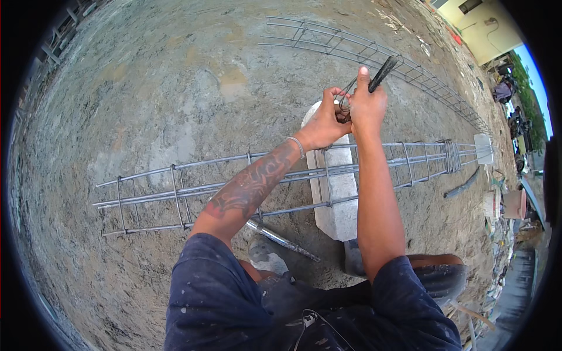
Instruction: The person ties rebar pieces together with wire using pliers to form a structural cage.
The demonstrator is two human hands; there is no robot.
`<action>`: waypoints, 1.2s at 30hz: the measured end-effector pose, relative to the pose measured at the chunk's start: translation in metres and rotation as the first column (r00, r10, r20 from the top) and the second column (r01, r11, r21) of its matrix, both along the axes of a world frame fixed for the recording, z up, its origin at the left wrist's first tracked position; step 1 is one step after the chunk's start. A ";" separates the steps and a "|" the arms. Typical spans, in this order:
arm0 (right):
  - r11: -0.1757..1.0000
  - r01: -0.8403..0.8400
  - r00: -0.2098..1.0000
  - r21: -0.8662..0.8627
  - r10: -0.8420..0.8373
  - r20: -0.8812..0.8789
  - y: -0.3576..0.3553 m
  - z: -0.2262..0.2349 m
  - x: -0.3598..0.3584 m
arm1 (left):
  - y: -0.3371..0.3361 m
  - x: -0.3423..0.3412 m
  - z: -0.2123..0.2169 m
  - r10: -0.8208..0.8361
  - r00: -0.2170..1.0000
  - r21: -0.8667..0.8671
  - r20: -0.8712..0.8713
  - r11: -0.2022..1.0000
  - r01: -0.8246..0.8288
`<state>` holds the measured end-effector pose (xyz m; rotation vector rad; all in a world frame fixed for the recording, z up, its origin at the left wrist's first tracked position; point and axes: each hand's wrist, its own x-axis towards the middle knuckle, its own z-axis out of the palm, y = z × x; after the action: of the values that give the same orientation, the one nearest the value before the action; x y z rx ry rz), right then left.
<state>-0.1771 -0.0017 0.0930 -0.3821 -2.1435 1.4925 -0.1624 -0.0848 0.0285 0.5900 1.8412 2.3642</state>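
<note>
My right hand is closed round a tool with a black handle, which sticks up past my thumb; its working end is hidden. Close beside it, my left hand grips thin dark tie wire, whose loops rise between the two hands. Both hands are above a long rebar cage, made of straight bars with square stirrups. A pale concrete block with cut corners lies under the cage, below my hands.
A second rebar cage lies farther off on the rough grey ground. A metal pipe rests by my feet. At the right are a dark bar, a pale block at the cage's end and a pinkish bucket.
</note>
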 end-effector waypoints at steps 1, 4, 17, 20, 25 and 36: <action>1.000 0.021 0.999 0.022 -0.022 0.027 0.002 0.002 0.000 | -0.010 -0.005 0.005 -0.159 0.983 0.043 0.089 0.987 0.156; 0.996 -0.054 0.998 -0.073 0.055 0.007 -0.010 -0.002 0.001 | -0.042 -0.013 0.013 -0.270 0.949 0.035 0.164 0.963 0.267; 0.849 0.004 0.997 -0.529 0.035 0.063 -0.007 0.020 0.020 | -0.013 0.003 0.015 -0.201 0.974 -0.478 -0.106 0.869 0.127; 0.748 -0.376 0.915 -0.547 0.391 -0.095 0.003 0.005 0.014 | -0.022 0.001 0.013 -0.233 0.959 -0.466 -0.161 0.874 0.134; 0.123 -0.814 0.418 -0.568 0.803 -0.424 0.047 -0.017 -0.002 | -0.015 -0.014 0.003 -0.629 0.766 0.068 0.132 0.777 0.626; -0.117 -0.773 0.177 -0.623 0.904 -0.389 0.028 -0.007 -0.030 | -0.023 -0.010 0.022 -0.486 0.842 -0.083 0.233 0.853 0.516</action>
<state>-0.2073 0.0268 0.0864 1.0465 -1.6343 3.2231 -0.1729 -0.1074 0.0501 0.6834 1.5157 1.8545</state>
